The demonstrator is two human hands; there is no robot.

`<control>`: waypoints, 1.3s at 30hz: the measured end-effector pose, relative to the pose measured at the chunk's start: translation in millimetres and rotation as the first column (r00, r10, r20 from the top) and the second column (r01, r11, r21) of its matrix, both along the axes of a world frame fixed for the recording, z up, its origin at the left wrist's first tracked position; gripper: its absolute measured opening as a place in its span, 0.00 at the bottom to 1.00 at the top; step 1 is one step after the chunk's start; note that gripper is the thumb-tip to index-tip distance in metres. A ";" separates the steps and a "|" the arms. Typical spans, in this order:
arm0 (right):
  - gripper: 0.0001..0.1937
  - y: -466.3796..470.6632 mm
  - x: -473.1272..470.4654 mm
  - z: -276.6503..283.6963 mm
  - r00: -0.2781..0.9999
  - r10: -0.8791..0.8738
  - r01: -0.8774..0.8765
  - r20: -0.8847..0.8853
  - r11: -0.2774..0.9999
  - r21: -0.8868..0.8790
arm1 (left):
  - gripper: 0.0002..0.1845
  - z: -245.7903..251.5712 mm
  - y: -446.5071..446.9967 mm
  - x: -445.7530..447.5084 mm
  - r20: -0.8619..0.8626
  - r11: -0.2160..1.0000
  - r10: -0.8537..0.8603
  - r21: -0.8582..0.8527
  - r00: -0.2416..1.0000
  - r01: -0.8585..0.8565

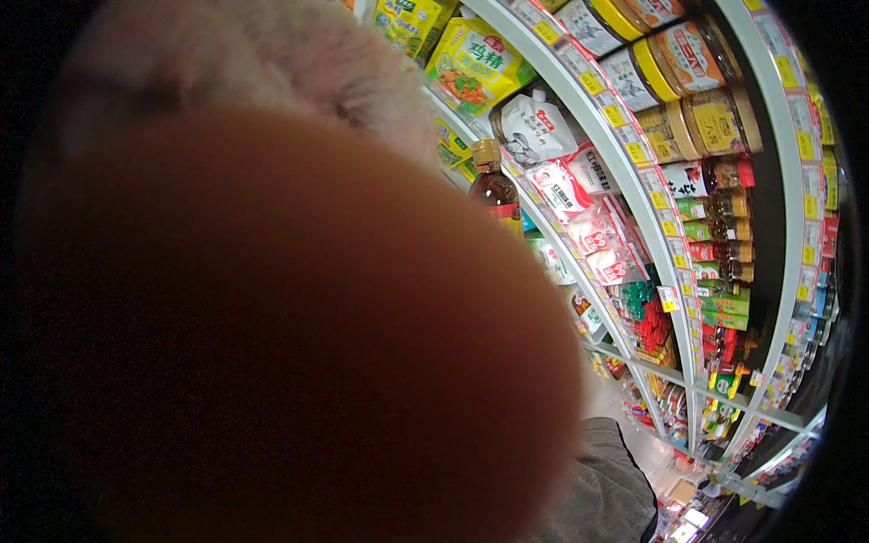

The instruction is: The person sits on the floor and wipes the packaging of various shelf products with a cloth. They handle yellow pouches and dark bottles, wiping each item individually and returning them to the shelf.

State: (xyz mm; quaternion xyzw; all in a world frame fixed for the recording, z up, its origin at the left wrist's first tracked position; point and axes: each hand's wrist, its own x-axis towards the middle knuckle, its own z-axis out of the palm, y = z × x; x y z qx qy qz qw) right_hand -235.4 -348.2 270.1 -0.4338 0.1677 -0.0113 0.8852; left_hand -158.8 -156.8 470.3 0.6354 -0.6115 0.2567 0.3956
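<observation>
A very large, blurred, reddish-brown shape, perhaps a finger or hand against the lens, covers the left and middle of the head view. Which hand it belongs to cannot be told, and neither hand shows clearly. Past its upper right edge, a dark glass bottle with a gold cap stands out in front of the shelves; its lower part is hidden, so whether a hand holds it is unclear. Grey cloth, possibly a sleeve or other clothing, lies at the lower edge. Pale, blurred, fluffy material fills the upper left.
Curved by the lens, store shelves run down the right side. They carry yellow seasoning bags, a white spouted pouch, red-and-white packets, jars with yellow lids and small bottles. A price tag juts from one shelf edge.
</observation>
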 end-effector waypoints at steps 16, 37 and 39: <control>0.21 20.1 11.2 13.8 0.991 -0.021 0.045 0.131 0.981 -0.187 | 0.10 -47.1 31.8 32.9 -0.460 0.688 0.269 -0.524 0.846 -0.503; 0.27 35.1 30.0 45.1 0.909 0.406 -0.414 0.087 0.868 0.273 | 0.22 -142.0 -9.9 80.3 -0.601 0.658 -0.753 -0.685 -0.269 -0.312; 0.33 39.8 32.1 44.4 0.919 0.394 -0.380 0.034 0.857 0.348 | 0.26 -136.3 -16.1 80.7 -0.348 0.418 -0.883 -0.888 -0.315 -0.191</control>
